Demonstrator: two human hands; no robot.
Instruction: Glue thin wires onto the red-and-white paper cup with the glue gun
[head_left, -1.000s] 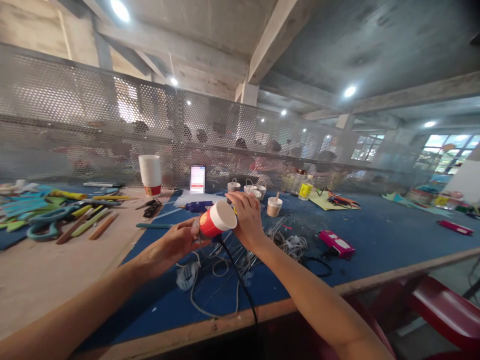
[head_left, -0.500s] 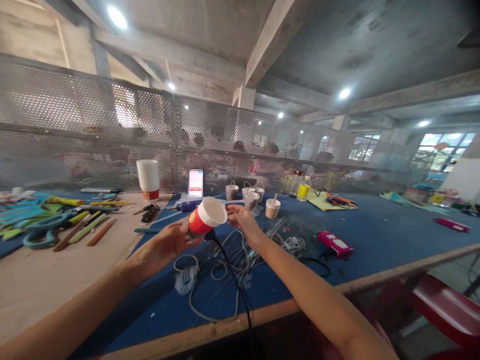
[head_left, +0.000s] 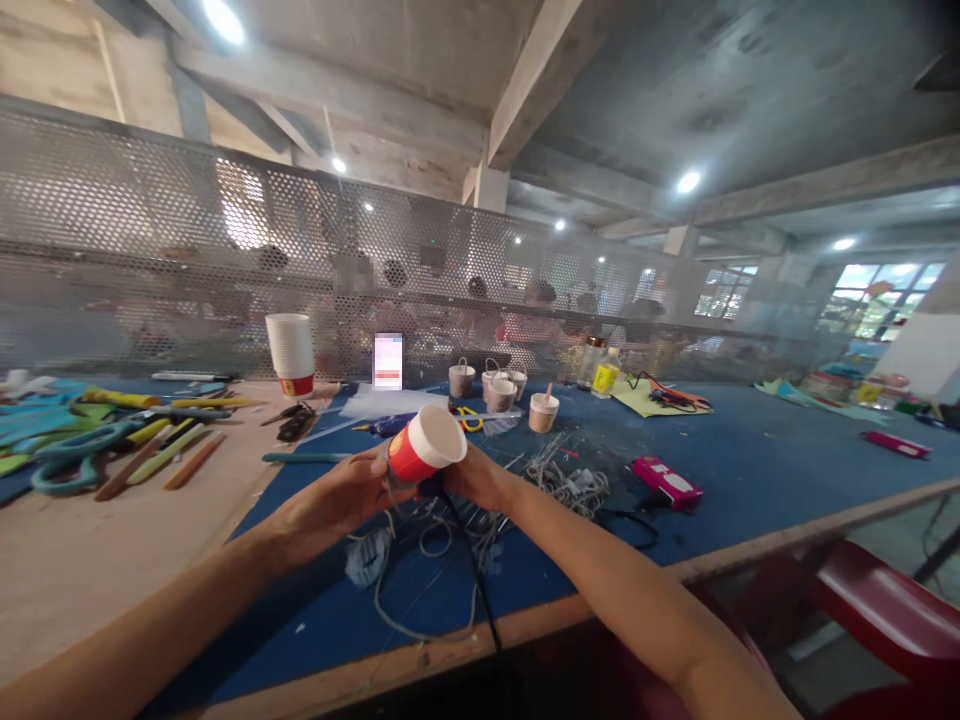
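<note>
A red and white paper cup (head_left: 427, 445) is tilted above the blue mat, its open mouth facing right and up. My left hand (head_left: 356, 485) is closed on its left side and base. Against the cup's lower right side is my right hand (head_left: 480, 478); its fingertips are hidden behind the cup. A blue glue gun (head_left: 394, 424) lies just behind the cup, with yellow-handled scissors (head_left: 471, 419) beside it. Under the hands, a black cable and tangled cord (head_left: 439, 537) lie on the mat.
Stacked cups (head_left: 291, 350) stand back left, near a lit phone (head_left: 388, 362). Small cups (head_left: 501, 393) and a wooden-stick cup (head_left: 543, 412) stand behind. Teal scissors (head_left: 75, 457) lie left, a magenta box (head_left: 666, 482) right. A perforated screen (head_left: 420, 270) rises behind the table.
My right hand has moved down and in against the cup's side. The cup has shifted slightly right in view, and the yellow scissors handles now show behind it.
</note>
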